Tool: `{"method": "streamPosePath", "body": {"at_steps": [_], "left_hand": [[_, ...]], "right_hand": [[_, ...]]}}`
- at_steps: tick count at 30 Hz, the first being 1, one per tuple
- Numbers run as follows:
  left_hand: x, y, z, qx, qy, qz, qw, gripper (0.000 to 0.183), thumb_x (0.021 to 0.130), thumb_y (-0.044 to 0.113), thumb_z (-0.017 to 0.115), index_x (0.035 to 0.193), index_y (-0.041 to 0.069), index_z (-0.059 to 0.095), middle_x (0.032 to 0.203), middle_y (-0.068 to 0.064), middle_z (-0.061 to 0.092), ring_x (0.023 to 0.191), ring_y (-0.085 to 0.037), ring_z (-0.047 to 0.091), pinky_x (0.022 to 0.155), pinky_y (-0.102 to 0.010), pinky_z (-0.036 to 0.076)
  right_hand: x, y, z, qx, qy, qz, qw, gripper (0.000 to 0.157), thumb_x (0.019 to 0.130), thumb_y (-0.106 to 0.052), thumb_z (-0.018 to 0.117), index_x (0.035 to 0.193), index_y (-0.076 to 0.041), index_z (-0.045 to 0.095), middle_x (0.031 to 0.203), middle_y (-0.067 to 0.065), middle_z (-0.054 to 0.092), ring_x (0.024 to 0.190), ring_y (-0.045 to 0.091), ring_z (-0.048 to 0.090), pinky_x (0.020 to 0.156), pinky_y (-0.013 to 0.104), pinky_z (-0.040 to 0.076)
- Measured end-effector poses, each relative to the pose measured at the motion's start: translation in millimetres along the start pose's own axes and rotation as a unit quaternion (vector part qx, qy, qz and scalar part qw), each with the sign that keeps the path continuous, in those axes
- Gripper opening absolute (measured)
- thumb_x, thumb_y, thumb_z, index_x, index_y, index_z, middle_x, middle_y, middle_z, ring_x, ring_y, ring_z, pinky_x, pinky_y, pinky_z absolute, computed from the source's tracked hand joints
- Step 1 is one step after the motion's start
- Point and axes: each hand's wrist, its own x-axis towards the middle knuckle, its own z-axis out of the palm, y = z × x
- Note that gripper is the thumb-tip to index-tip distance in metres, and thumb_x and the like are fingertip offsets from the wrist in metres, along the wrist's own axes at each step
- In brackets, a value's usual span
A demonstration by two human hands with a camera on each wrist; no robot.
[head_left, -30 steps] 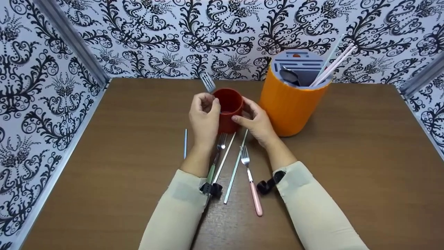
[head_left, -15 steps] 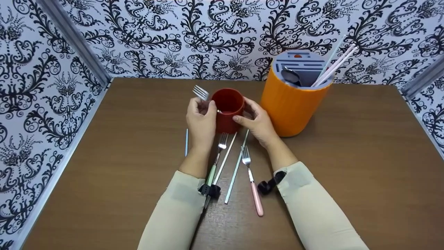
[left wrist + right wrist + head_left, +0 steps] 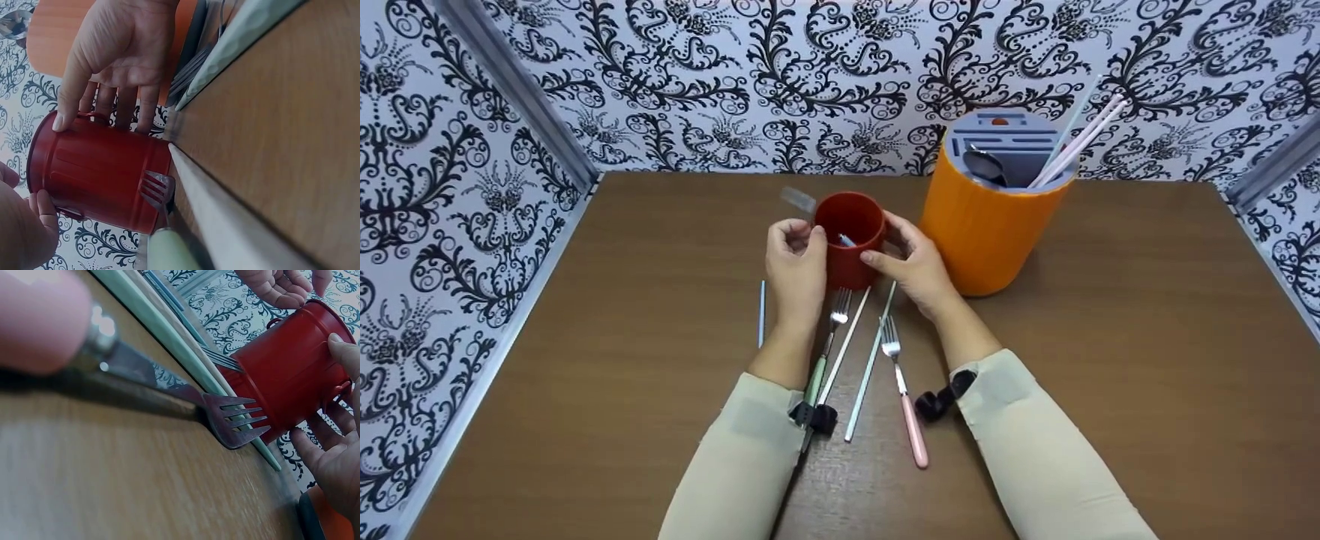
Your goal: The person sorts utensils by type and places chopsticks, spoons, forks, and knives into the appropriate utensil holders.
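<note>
The two forearms come from below and lean toward each other, so that both hands meet at the red cup [image 3: 851, 268], which stands upright on the wooden table [image 3: 660, 247], left of the orange cutlery holder [image 3: 986, 232]. The right hand [image 3: 913, 261] grasps the cup's right side, its thumb on the front near the rim. The left hand [image 3: 796, 261], beside the left rim, has bent fingers and pinches a fork [image 3: 798, 199], whose head is blurred. Between the forearms lies a pink-handled fork [image 3: 913, 427].
</note>
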Motion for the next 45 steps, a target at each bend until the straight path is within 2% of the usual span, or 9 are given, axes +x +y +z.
{"method": "streamPosePath", "body": {"at_steps": [5,13,20,25,31,38,42,45], "left_hand": [[-2.6,2.1,-0.6,0.014,-0.006,-0.001,0.9999,0.011,0.094,0.008,0.068,0.101,0.004,0.06,0.094,-0.008,0.062,0.085,-0.016,0.059,0.075,-0.023,0.051],[-8.9,8.9,-1.0,0.026,-0.024,0.019,0.9992,0.01,0.095,0.008,0.067,0.101,0.004,0.06,0.093,-0.008,0.063,0.084,-0.017,0.058,0.075,-0.025,0.05],[-15.8,16.9,-1.3,0.034,-0.03,0.02,0.9987,0.014,0.096,0.011,0.067,0.104,0.003,0.059,0.094,-0.008,0.061,0.085,-0.018,0.058,0.076,-0.027,0.051],[-22.3,27.5,0.6,0.02,-0.053,0.034,0.9978,0.013,0.097,0.008,0.066,0.105,0.005,0.058,0.095,-0.007,0.06,0.085,-0.018,0.058,0.075,-0.026,0.051],[-26.7,31.3,3.3,0.017,-0.076,0.049,0.9957,0.012,0.095,0.006,0.066,0.104,0.002,0.058,0.092,-0.006,0.059,0.082,-0.015,0.058,0.071,-0.025,0.051],[-37.5,33.5,2.3,0.033,-0.141,0.039,0.9887,0.015,0.096,0.007,0.066,0.107,0.001,0.059,0.094,-0.006,0.06,0.081,-0.015,0.057,0.068,-0.022,0.051],[-44.1,33.8,1.6,0.067,-0.184,0.034,0.98,0.02,0.096,0.009,0.067,0.111,-0.002,0.061,0.096,-0.008,0.063,0.081,-0.015,0.058,0.069,-0.021,0.05],[-49.1,34.0,1.7,0.101,-0.213,0.024,0.9715,0.021,0.097,0.011,0.067,0.113,0.0,0.062,0.098,-0.008,0.066,0.083,-0.015,0.059,0.071,-0.022,0.05]], "right_hand": [[0,-1,0.5,-0.001,-0.001,-0.001,1.0,0.071,0.089,-0.01,0.081,0.152,-0.005,0.05,0.151,0.012,0.057,0.139,0.026,0.052,0.121,0.042,0.041],[-1,-2,0.3,-0.005,-0.001,0.003,1.0,0.071,0.089,-0.009,0.08,0.153,-0.005,0.049,0.151,0.014,0.056,0.14,0.027,0.052,0.122,0.042,0.04],[-2,-2,-0.8,-0.016,-0.002,0.011,1.0,0.073,0.088,-0.017,0.083,0.153,-0.009,0.05,0.152,0.01,0.056,0.14,0.024,0.052,0.12,0.039,0.042],[-3,0,-3.0,-0.027,-0.003,0.019,0.999,0.073,0.089,-0.022,0.084,0.153,-0.012,0.051,0.151,0.007,0.057,0.14,0.023,0.053,0.121,0.041,0.042],[-2,3,-2.3,-0.028,-0.007,0.031,0.999,0.074,0.089,-0.023,0.084,0.153,-0.011,0.051,0.151,0.007,0.057,0.14,0.024,0.054,0.119,0.041,0.044],[-1,4,-2.1,-0.02,-0.008,0.024,0.999,0.072,0.09,-0.018,0.083,0.153,-0.008,0.051,0.151,0.01,0.057,0.138,0.026,0.055,0.118,0.041,0.045],[-2,5,-2.4,-0.026,-0.005,0.013,1.0,0.068,0.09,-0.017,0.082,0.151,-0.008,0.053,0.15,0.01,0.058,0.137,0.026,0.055,0.118,0.043,0.045],[-2,6,-2.3,-0.033,-0.002,0.015,0.999,0.067,0.089,-0.014,0.081,0.15,-0.009,0.054,0.149,0.01,0.059,0.136,0.027,0.056,0.118,0.043,0.045]]}}
